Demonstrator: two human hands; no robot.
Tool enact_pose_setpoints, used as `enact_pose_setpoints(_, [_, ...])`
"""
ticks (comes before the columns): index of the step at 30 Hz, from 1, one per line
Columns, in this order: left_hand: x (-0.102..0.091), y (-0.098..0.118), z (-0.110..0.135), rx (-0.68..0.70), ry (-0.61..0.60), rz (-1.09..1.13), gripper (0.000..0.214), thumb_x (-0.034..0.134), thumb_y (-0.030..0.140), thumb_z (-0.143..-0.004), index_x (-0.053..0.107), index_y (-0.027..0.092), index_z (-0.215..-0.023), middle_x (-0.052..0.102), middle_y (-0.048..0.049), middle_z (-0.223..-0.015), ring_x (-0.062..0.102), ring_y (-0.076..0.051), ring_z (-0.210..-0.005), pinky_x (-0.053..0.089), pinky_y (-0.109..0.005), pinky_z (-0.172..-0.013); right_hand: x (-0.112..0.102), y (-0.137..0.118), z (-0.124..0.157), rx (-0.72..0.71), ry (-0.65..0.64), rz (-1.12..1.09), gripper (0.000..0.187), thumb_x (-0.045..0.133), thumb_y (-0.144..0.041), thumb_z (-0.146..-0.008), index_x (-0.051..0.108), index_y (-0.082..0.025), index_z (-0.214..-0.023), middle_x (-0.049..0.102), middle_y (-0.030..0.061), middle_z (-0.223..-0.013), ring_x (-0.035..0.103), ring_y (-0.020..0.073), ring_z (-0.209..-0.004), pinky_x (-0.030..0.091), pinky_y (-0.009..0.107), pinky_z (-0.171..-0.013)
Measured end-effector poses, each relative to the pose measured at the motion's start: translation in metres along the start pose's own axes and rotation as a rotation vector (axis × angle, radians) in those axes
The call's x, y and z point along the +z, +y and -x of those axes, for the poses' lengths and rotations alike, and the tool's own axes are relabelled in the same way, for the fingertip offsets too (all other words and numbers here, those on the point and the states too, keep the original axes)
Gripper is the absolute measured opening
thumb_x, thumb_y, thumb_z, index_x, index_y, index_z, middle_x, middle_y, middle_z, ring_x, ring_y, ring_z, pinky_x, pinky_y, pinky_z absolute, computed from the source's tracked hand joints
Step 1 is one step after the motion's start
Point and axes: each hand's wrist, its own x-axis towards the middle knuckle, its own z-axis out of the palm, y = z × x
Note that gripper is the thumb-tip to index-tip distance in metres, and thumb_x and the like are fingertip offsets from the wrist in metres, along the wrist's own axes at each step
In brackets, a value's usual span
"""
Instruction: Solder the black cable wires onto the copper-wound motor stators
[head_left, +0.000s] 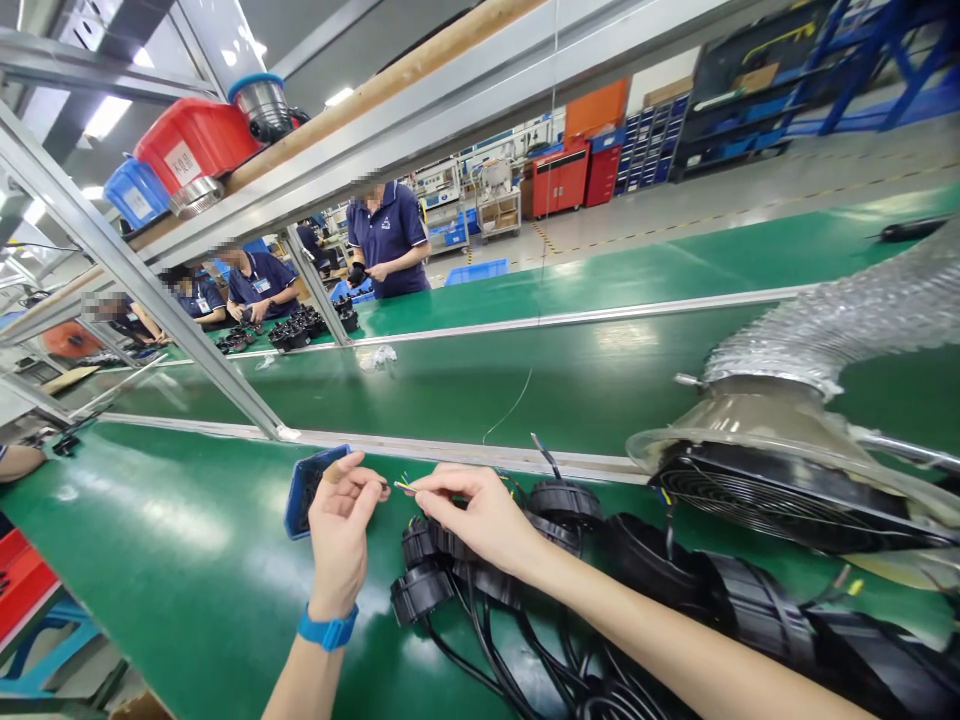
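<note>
As the left hand (341,525) and the right hand (480,515) met above the green counter (150,530), the right grip was closed, thumb and forefinger together on a short wire lead (403,485) with thin yellowish stripped ends. The left grip was closed too, its thumb and forefinger pinched on a small dark tip (385,485) just beside that lead. A blue-edged plastic case (304,490) stood against the outer side of the left hand, though whether that hand held it could not be told. A blue wristband (328,630) circled the left wrist. Below the hands and under the right forearm lay round black plastic units (420,590) trailing black cables (480,650), and larger black units (757,610) filled the lower right of the frame. To the right sat a metal-rimmed extractor hood (750,420) over a black fan grille (780,495), joined to a silver flexible duct (825,320). Past a second green belt (600,370), at upper center, a co-worker in a navy polo shirt (386,240) stood, while another co-worker (259,285) sat farther left behind rows of black parts (296,328). A red bin (195,140) and a blue bin (135,195) sat on a shelf at upper left, and red cabinets (559,175) stood in the far background.
</note>
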Motion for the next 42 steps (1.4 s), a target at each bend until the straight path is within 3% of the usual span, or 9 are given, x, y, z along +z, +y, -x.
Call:
enact_pose_setpoints(19, [0.0032,0.0053,0.0032,-0.07,-0.042,0.027,0.044,0.08,0.028,-0.074,0.061,0.02,-0.113,0.067,0.0003,-0.078,0.063,-0.013,-0.071,0.053,-0.025,-0.072,0.0006,-0.002,0.0007,0.063,-0.057,-0.097,0.021,0.062,-0.028,-0.084,0.08,-0.017,-0.086,0.061,0.0018,-0.063,0.049,0.0126,-0.057,0.038,0.025,-0.055])
enact_pose_setpoints(42, [-0.0001,0.0058,0.005,-0.052,-0.064,-0.032,0.043,0.079,0.028,-0.075,0.061,0.02,-0.114,0.067,-0.0009,-0.079,0.065,-0.014,-0.074,0.054,-0.027,-0.074,0.0004,-0.0026,0.0005,0.066,-0.054,-0.111,0.021,0.062,-0.027,-0.083,0.08,-0.017,-0.086,0.061,0.0019,-0.062,0.049,0.0124,-0.056,0.038,0.024,-0.053])
